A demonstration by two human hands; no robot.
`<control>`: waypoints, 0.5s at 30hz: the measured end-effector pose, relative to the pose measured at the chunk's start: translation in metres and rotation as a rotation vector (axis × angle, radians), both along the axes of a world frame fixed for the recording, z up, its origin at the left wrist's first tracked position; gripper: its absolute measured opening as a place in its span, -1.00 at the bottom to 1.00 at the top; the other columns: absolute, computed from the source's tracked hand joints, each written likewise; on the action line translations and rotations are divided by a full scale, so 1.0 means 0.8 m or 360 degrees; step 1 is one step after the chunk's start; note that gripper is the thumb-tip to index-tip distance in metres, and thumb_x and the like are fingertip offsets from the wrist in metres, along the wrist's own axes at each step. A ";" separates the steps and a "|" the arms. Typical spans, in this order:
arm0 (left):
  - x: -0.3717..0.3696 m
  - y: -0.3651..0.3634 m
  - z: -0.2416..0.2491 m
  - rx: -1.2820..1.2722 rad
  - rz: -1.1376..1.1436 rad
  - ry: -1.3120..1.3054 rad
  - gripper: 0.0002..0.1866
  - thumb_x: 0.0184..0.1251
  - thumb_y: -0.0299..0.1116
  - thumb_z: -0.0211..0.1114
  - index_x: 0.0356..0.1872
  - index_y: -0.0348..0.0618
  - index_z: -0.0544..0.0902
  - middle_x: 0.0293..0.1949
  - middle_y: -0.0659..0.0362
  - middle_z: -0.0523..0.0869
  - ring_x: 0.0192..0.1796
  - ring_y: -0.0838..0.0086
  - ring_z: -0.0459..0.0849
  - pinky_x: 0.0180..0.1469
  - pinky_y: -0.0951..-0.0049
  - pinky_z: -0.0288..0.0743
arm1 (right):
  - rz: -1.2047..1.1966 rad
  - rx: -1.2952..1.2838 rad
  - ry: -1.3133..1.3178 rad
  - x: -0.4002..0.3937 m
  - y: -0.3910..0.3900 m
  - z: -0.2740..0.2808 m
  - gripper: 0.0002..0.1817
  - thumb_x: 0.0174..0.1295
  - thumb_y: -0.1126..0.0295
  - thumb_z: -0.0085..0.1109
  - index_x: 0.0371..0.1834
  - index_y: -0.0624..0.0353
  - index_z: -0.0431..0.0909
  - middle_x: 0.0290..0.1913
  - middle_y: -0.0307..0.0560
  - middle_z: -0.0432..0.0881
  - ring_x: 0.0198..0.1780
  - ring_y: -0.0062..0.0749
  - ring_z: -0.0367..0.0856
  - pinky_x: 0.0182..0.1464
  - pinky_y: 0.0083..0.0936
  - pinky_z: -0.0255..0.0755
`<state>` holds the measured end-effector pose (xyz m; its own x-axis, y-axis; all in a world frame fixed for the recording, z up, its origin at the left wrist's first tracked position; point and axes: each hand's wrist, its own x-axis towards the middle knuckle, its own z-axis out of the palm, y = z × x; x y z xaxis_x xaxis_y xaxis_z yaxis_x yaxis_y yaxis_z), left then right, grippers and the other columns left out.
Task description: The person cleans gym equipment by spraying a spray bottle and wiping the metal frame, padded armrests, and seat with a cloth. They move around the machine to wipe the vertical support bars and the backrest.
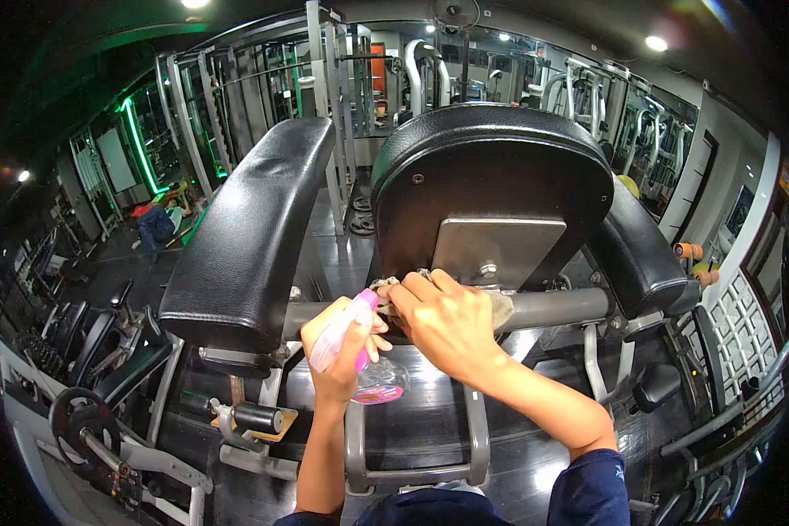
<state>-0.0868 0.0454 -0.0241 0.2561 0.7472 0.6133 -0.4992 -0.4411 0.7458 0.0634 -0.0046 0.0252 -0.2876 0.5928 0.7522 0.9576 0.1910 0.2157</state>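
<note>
My left hand [331,359] is wrapped round a clear spray bottle [382,386] with a pink and white spray head. The bottle is tilted, its pink-marked base toward the lower right. My right hand [447,320] has its fingers curled over a light, patterned cloth [501,309], pressed on the grey crossbar [557,309] of a gym machine. Part of the cloth also shows by the fingertips, close to the spray head; the rest is hidden under my hand. Just above is a metal plate [495,250] bolted to the back of a black pad [500,180].
Long black pads, one at left [250,232] and one at right [644,250], flank the central pad. Below the crossbar runs a grey frame [416,478] on the dark floor. Racks and machines fill the room; a person [159,223] is low down at far left.
</note>
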 end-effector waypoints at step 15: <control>0.002 -0.003 0.005 0.0174 0.0098 0.0282 -0.65 0.46 -0.27 0.14 -0.37 -0.43 0.61 -0.46 0.00 0.68 -0.62 0.49 0.60 -0.51 0.53 0.49 | -0.0115 -0.0040 -0.0050 0.010 -0.012 0.003 -0.96 0.04 0.38 0.21 -0.45 0.04 0.58 -0.44 -0.28 0.52 -0.33 -0.45 0.63 -0.47 -0.50 0.57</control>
<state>-0.0851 0.0431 -0.0203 0.3229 0.6964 0.6409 -0.3342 -0.5497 0.7656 0.0714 -0.0140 0.0277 -0.2668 0.6315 0.7281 0.9619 0.1272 0.2421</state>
